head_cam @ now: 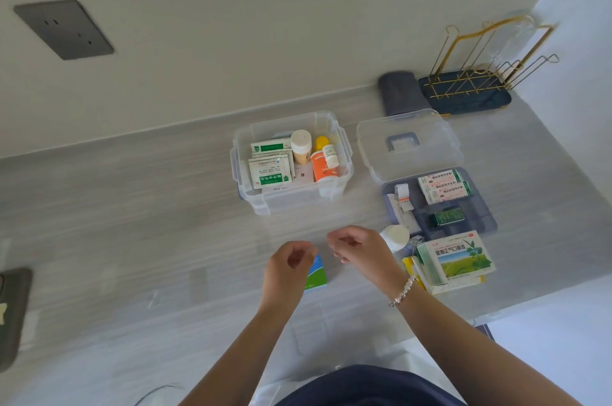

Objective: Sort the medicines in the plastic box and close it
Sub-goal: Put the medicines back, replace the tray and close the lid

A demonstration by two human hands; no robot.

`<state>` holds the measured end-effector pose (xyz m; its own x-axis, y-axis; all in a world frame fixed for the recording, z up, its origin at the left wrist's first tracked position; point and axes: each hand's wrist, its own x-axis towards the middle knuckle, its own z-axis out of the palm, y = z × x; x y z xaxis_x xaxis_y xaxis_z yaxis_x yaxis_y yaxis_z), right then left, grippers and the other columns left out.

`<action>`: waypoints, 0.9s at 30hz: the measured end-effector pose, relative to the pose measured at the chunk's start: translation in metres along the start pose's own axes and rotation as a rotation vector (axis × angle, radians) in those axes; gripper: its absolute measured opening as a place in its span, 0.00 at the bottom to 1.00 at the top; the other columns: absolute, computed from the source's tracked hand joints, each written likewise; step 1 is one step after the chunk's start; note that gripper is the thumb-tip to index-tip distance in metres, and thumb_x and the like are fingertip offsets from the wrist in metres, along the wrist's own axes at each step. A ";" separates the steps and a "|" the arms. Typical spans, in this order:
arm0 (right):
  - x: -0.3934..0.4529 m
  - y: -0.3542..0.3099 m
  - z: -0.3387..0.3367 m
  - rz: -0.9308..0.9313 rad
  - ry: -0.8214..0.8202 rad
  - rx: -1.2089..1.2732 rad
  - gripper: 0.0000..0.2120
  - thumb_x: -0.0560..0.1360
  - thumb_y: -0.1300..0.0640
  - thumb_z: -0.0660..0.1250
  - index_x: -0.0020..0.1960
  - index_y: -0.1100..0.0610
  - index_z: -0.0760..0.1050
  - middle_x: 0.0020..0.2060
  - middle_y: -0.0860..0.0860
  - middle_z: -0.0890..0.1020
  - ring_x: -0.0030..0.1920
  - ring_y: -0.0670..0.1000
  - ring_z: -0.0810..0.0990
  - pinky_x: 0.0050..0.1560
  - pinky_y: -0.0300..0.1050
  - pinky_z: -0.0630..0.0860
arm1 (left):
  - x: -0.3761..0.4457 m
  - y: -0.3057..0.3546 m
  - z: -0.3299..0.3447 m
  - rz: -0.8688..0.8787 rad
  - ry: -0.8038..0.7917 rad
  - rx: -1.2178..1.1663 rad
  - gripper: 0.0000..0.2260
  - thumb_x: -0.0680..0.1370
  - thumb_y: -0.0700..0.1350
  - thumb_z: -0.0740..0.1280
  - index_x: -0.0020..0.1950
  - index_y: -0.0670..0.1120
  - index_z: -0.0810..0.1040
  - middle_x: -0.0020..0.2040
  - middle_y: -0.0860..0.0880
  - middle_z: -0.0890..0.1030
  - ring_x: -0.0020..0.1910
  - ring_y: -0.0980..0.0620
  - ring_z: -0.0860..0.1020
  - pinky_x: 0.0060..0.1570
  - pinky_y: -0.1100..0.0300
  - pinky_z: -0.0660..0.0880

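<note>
Grey wood-grain countertop (132,207) runs back to a pale wall w/ a dark grey socket plate (64,28); right edge of the counter drops off just past the medicine boxes, near edge sits under the person's arms. Most open room is the left and centre of the counter, between the hands and the clear box and out to the left.

Clear plastic storage box (245,174) stands open, centre-back, well apart from both hands and beyond them. Inside: green-and-white sachets (270,170) stacked on the left, a white-capped beige bottle (301,145), an orange bottle (323,169), a small white bottle (330,155) and a yellow cap (322,141) behind.

Left hand (288,270) hovers over the counter, fingers loosely curled, thumb and forefinger nearly pinched; cannot tell if anything is between them. A blue-and-green small carton (316,273) lies flat on the counter just beside and partly under that hand. Right hand (359,248), beaded bracelet (402,293) on the wrist, is near the left, also loosely curled w/ fingertips drawn together; nothing seen gripped.

Right of the box: clear lid w/ grey handle (409,144), lying flat; in front of it a blue-grey divided tray (483,213) holding red-and-white cartons (443,187) and a dark green pack (448,216). Just right of the right hand: a white roll-like bottle (395,235) and a green landscape-print medicine carton (457,256) on top of yellow packs. Back right corner: gold wire rack on a navy tray (477,87), grey rolled cloth (399,92). Dark mat (15,313) at far left edge.
</note>
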<state>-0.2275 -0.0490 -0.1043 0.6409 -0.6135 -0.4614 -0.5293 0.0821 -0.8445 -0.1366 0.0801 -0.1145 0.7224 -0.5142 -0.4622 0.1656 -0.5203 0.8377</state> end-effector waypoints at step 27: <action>-0.016 0.095 -0.204 0.276 0.122 -0.548 0.16 0.75 0.44 0.62 0.55 0.54 0.77 0.43 0.46 0.82 0.34 0.42 0.79 0.33 0.34 0.77 | -0.032 0.056 0.206 -0.169 -0.246 0.130 0.12 0.77 0.46 0.65 0.59 0.50 0.78 0.52 0.54 0.82 0.44 0.58 0.78 0.34 0.72 0.71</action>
<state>-0.4017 -0.1918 -0.1215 0.3886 -0.7152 -0.5809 -0.8953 -0.1440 -0.4216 -0.2893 -0.0728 -0.1129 0.5052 -0.5542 -0.6615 0.1709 -0.6871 0.7062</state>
